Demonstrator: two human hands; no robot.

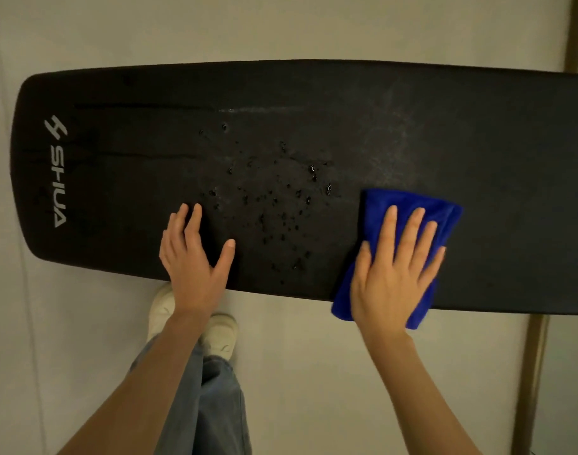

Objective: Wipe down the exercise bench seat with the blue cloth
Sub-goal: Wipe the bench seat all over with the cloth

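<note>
The wipe-down looks barely under way to me. The long black padded exercise bench seat, matte and faintly grained with rounded corners, has a scatter of beaded water droplets across its middle, not yet mopped up. A dull, hazy smear runs from the middle toward the far edge, which I take for a patch already passed over. The end bearing the white printed logo shows only a few dark streaks. So most of the surface is left to do.

The folded bright-blue plush cloth, soft and nappy like microfibre, lies on the seat at its near edge, to the right of the droplets, with one end drooping over that edge. The right hand lies flat on top of it, fingers straight and spread, pressing rather than gripping. The left hand rests flat and empty on the bare seat by the near edge, just left of the droplets, thumb splayed out.

Below the bench are pale off-white shoes and loose blue denim trouser legs on a smooth beige floor.
</note>
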